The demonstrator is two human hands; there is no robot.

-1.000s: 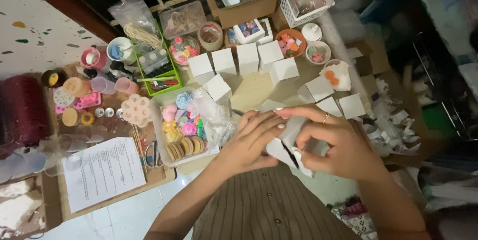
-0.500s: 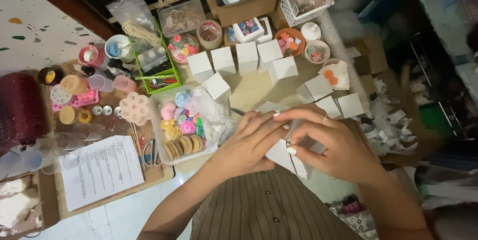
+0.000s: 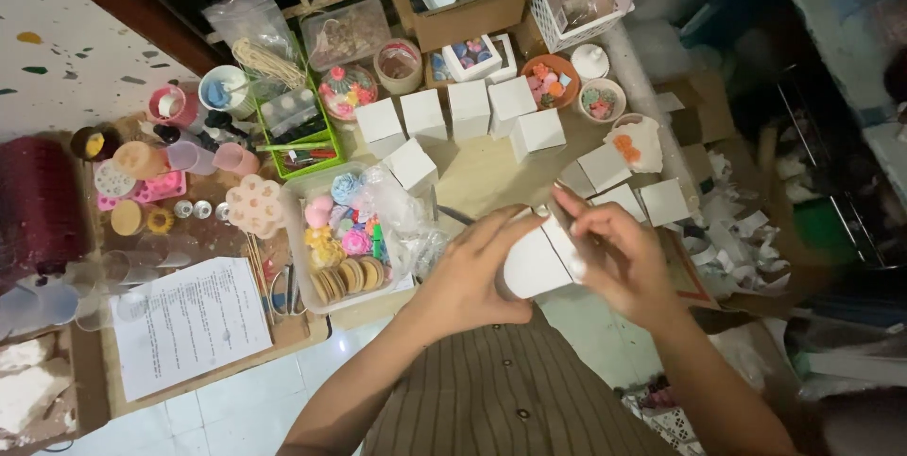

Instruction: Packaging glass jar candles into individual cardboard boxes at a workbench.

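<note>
1. both hands hold a small white cardboard box [image 3: 537, 262] just above the near edge of the table [image 3: 482, 177], in front of the person's striped brown shirt [image 3: 510, 390].
2. the left hand [image 3: 472, 272] wraps the box's left side, fingers curled over its top edge and thumb underneath, clasping it firmly.
3. the right hand [image 3: 619, 253] grips the box's right side, its fingertips pinching the upper flap near the box's top corner.
4. the box sits tilted, one plain white face turned up toward the camera.
5. just left of the hands stands a clear plastic tray [image 3: 298, 229] filled with coloured flower-shaped pieces and round tan discs.
6. beyond the hands, a cluster of folded white boxes [image 3: 468, 111] stands on the table, with a few more white boxes [image 3: 624, 187] near the right hand.
7. a printed paper sheet [image 3: 189, 324] lies on the near left of the table.
8. a green basket [image 3: 302, 135] with small bottles sits at the back left, near pastel cups [image 3: 203, 158].
9. small bowls of coloured pieces [image 3: 553, 78] sit behind the boxes.
10. scraps of white paper [image 3: 746, 239] lie scattered to the right, well apart from the box.
</note>
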